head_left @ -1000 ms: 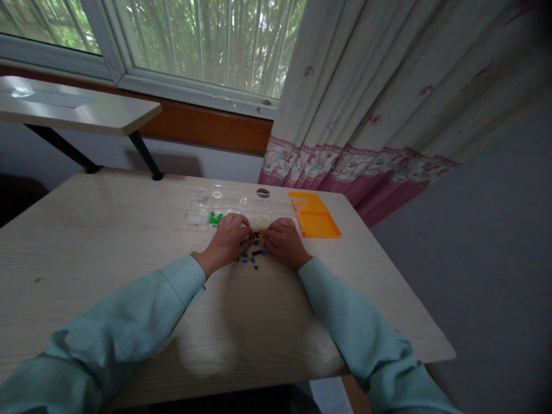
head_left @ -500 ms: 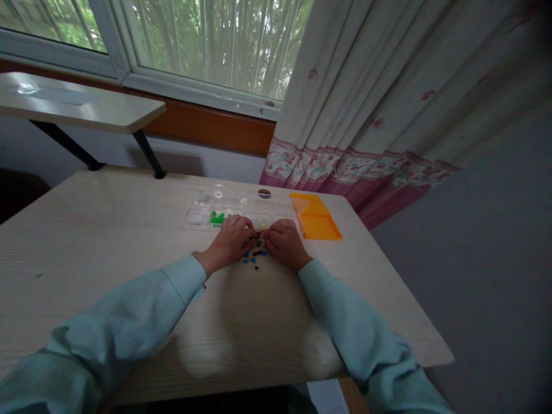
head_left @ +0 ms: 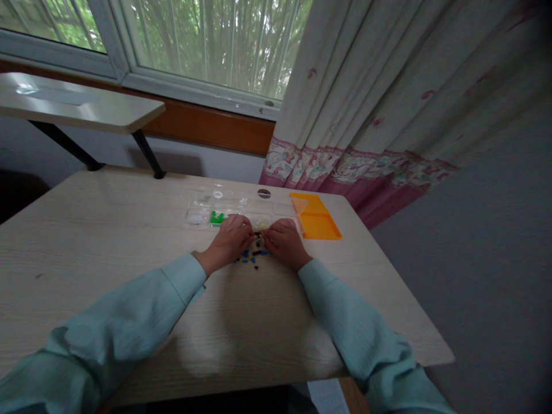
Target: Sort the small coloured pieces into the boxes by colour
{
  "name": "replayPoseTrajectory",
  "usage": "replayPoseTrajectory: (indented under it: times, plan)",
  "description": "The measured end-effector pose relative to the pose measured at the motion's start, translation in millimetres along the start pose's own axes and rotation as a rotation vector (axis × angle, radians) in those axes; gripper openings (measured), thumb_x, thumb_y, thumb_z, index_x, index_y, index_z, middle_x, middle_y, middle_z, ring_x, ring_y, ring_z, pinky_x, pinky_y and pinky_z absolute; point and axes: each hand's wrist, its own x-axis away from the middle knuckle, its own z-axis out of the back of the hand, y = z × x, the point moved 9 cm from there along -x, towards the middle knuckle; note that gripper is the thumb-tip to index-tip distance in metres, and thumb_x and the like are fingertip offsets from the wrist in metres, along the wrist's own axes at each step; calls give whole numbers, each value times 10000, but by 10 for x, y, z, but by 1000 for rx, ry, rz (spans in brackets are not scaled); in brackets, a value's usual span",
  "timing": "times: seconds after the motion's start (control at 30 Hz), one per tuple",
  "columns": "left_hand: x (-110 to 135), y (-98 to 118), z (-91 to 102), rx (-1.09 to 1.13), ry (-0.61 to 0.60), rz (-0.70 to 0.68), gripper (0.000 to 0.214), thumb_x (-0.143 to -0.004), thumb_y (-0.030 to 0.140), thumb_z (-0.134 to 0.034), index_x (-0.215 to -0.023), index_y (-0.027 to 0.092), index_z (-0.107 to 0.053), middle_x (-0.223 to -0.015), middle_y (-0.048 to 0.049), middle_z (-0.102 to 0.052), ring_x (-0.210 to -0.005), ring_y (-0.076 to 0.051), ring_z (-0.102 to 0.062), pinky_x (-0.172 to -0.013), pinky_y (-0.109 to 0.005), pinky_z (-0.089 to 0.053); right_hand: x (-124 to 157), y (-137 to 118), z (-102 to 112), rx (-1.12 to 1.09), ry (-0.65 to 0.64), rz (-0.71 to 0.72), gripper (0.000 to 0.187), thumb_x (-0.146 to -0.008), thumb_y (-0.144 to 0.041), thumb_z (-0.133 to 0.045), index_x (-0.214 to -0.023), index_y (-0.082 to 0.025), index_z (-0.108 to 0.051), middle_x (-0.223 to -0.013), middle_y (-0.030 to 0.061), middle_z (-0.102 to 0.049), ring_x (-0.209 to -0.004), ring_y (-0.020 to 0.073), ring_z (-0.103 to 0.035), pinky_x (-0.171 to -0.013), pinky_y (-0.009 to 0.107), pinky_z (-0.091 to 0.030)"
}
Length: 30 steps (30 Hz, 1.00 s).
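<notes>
1. Hardly anything has moved in the last half second: both hands stay at the same spot on the worktop (head_left: 129, 230), fingertips nearly meeting.
2. Small beads (head_left: 252, 257), blue and dark, lie loose on the worktop in a little scatter. By their look they are light, hard and smooth, so likely to roll or skid. Each is best taken with a fingertip pinch across its sides.
3. Position: the scatter lies between the two hands, just under and on the near side of the fingertips.
4. Left hand (head_left: 230, 238): fingers curled inward, tips at the far edge of the scatter. Whether they pinch a bead cannot be told.
5. Right hand (head_left: 284, 241): fingers likewise curled, tips facing the left hand's. Its grip is hidden too.
6. Clear divided box (head_left: 202, 202): just beyond the hands. One compartment holds green beads (head_left: 217, 217).
7. Orange lid (head_left: 317, 224): flat on the worktop, right of the box.
8. Curtain (head_left: 366, 115): hangs behind the far right corner.
</notes>
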Motion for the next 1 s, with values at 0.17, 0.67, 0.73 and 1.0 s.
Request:
replayPoseTrajectory:
  times: [0.17,0.67,0.73,1.0]
  plan:
    - [-13,-81,92,87,101,44,106,-924,253,-559,-888,181,-628,-988,-79,-601,-999,-239,-487,-906,-404,-423,-7,-35,56,0,46,-11,212,-945,-275,-533,-991,-216,-732,-845,47,-697,-871,194,-552,-882,379,-378]
    - [-14,-91,132,188,103,52,221,-964,290,-490,-829,183,-629,-943,-67,-594,-964,-219,-492,-884,-381,-417,-43,-232,135,-22,155,-19,201,-955,-327,-561,-1031,-246,-729,-802,20,-706,-863,175,-569,-881,357,-386]
    - [-13,-97,119,183,90,57,234,-966,297,-486,-826,184,-635,-941,-66,-594,-962,-217,-495,-882,-381,-416,-41,-228,130,-23,145,-19,201,-957,-335,-558,-1006,-253,-734,-793,19,-703,-862,175,-569,-878,358,-385]
    - [-23,-53,147,162,63,56,279,-974,296,-471,-794,184,-651,-934,-65,-599,-950,-214,-497,-877,-381,-414,-48,-209,73,-54,73,-52,228,-966,-365,-536,-970,-268,-742,-815,25,-710,-879,179,-576,-905,370,-379]
